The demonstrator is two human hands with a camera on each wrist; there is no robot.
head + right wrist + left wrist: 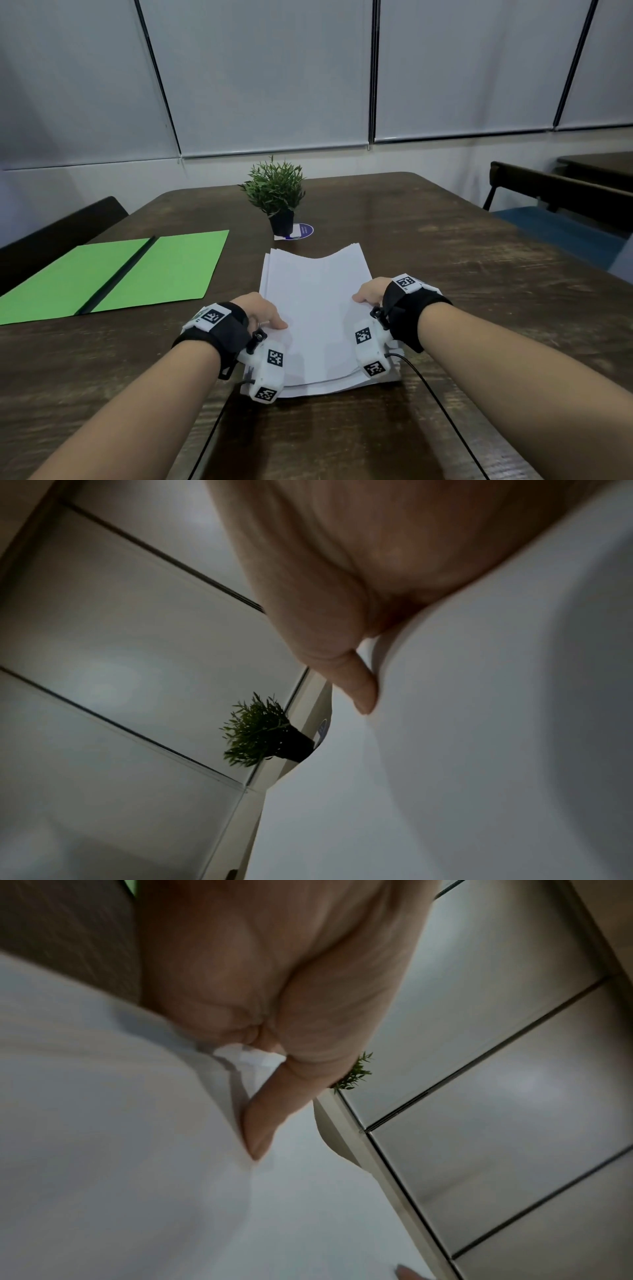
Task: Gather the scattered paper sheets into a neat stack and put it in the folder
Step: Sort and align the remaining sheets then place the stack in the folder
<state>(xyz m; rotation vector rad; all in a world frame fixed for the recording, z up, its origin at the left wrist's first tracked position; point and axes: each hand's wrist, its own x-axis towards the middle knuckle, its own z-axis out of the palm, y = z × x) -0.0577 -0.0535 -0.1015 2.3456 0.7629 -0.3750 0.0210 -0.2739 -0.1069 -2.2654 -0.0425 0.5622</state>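
A stack of white paper sheets (318, 308) lies in the middle of the brown table, its far end curved upward and its edges slightly uneven. My left hand (262, 311) grips the stack's left edge, thumb on top; the left wrist view shows the thumb (274, 1110) pressing on the paper stack (137, 1150). My right hand (371, 291) grips the right edge, and in the right wrist view its thumb (359, 688) lies on the sheets (479, 723). The green folder (137, 270) lies open and flat on the table to the left.
A small potted plant (277, 192) stands beyond the stack on the wooden table (479, 274), beside a round blue sticker (303, 230). Dark chairs (548, 188) stand at the right and a dark chair back at the left. Cables run from the wrist cameras toward me.
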